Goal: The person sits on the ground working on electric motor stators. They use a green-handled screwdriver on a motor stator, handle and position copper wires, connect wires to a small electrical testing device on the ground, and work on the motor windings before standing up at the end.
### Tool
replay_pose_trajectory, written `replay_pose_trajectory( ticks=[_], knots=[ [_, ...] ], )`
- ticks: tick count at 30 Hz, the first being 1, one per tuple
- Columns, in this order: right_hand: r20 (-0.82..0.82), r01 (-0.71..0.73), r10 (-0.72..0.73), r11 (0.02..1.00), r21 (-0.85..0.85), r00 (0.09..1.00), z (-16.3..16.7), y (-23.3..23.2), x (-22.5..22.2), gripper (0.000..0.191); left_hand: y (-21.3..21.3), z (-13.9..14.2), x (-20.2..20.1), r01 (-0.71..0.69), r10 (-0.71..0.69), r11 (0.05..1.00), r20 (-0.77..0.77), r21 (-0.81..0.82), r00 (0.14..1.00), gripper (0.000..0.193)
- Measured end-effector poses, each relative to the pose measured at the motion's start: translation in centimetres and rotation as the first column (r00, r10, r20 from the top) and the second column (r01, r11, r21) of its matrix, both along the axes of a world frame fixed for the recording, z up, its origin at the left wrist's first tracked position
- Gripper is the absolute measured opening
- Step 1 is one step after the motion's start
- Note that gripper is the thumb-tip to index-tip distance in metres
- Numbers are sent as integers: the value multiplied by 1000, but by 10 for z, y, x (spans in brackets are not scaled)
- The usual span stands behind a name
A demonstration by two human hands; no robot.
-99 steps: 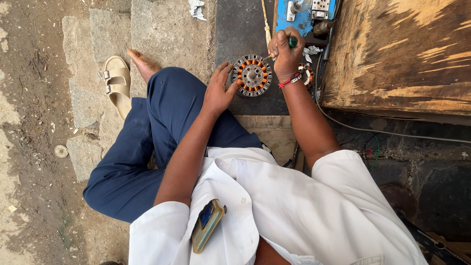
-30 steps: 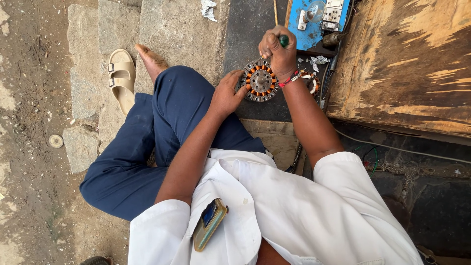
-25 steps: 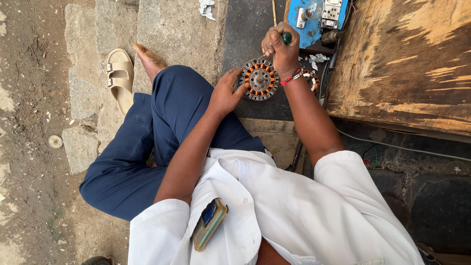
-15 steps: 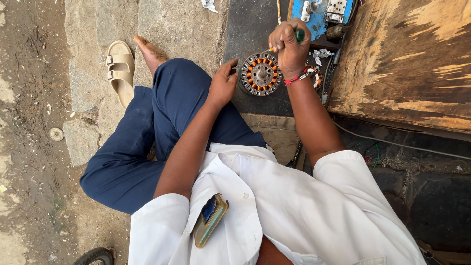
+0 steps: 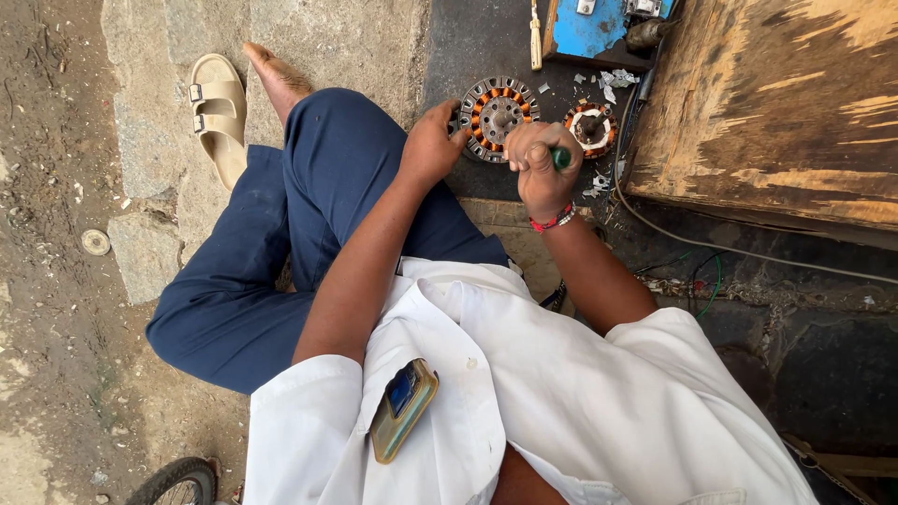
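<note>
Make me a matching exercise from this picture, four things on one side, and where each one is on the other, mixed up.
Things:
1. left hand
2. right hand
3. sandal
4. phone

Places:
A. in the white shirt's chest pocket
B. on the stone slab beside the bare foot
C. on the rim of the round wound stator
D. closed around a green tool handle

Pairs: 1-C, 2-D, 3-B, 4-A

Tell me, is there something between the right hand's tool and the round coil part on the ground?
Nothing visible. The right hand grips a green-handled tool right at the coil part, and the left hand touches its left edge. A smaller coil part lies apart to the right.
</note>
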State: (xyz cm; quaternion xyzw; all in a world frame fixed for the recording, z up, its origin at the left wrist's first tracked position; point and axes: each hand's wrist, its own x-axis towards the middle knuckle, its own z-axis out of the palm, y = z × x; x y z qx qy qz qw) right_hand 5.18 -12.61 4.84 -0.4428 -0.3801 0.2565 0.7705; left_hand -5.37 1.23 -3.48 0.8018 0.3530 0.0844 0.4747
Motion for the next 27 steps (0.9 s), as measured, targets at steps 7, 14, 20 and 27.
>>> replay_pose_trajectory(
  ticks=[7, 14, 20, 27],
  knots=[
    [22, 99, -99, 995, -3, 995, -30, 11, -5, 37, 0, 3, 3, -19, 16, 997, -45, -76, 999, 51],
    [93, 102, -99, 995, -23, 991, -32, 12, -7, 37, 1, 5, 5, -5, 2, 999, -67, -52, 998, 48],
    [59, 88, -86, 996, -24, 995, -31, 7, -7, 37, 1, 13, 7, -15, 3, 995, -127, -94, 992, 49],
    [37, 99, -99, 995, -10, 994, -30, 3, -9, 37, 8, 5, 12, 11, -46, 983, -185, -186, 982, 54]
  ],
)
